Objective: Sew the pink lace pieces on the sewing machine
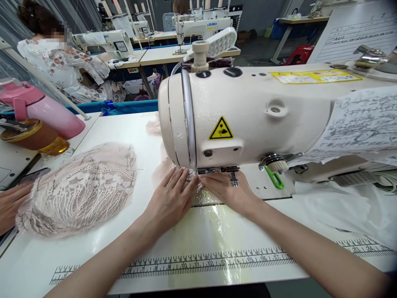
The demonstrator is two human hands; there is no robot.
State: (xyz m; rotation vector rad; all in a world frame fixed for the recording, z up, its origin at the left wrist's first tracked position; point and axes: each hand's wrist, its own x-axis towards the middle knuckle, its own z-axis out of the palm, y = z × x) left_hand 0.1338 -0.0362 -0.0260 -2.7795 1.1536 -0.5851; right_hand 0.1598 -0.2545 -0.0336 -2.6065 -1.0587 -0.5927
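Observation:
Pale pink lace fabric (163, 171) lies under the head of a cream sewing machine (248, 111), partly hidden behind it. My left hand (170, 200) rests on this fabric left of the needle area, fingers stretched out and lying flat. From the right, my right hand (232, 192) reaches in below the machine head. Its fingers are pressed together at the fabric's edge, close to the left fingertips; the machine hides part of them. A larger pale pink lace piece (83, 186) with loose threads lies to the left, and another person's hand (14, 207) touches its edge.
A ruler strip (182, 265) runs along the table's front. White sheet material (344, 211) lies at right, and a green tool (274, 179) beside the machine base. A pink bottle (52, 109) and amber cup (37, 136) stand left. A co-worker (65, 62) sits beyond.

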